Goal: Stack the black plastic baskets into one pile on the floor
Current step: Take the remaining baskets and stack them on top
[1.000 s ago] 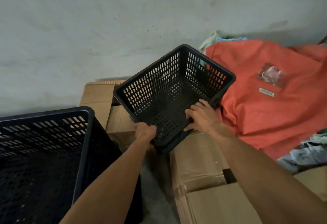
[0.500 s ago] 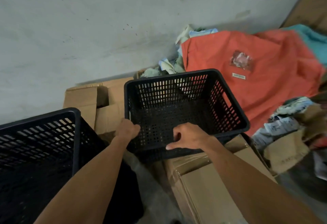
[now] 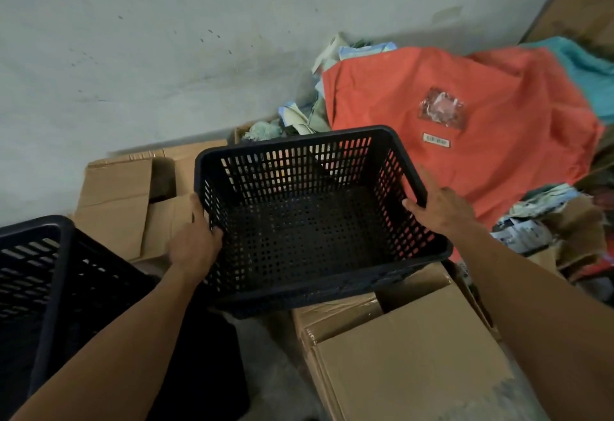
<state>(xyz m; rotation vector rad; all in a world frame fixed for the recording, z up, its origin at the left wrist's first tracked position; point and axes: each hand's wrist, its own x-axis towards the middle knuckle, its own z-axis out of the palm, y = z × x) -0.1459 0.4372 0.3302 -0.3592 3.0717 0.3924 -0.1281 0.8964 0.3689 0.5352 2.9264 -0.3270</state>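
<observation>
A black perforated plastic basket (image 3: 309, 221) is held in the air in the middle of the view, mouth up, above cardboard boxes. My left hand (image 3: 194, 241) grips its left wall near the rim. My right hand (image 3: 438, 208) holds the right rim, fingers curled over the edge. A second black basket (image 3: 40, 274), larger in view, stands at the lower left on the floor, partly hidden by my left forearm.
Brown cardboard boxes lie behind (image 3: 123, 201) and under the held basket (image 3: 408, 354). An orange cloth (image 3: 481, 121) with a label covers a heap at the right, with crumpled clothes (image 3: 531, 214) beside it. A grey wall (image 3: 166, 38) stands behind everything.
The basket turned from tilted to level and came closer. My right hand shifted from the near edge to the right rim; my left hand slid onto the left wall.
</observation>
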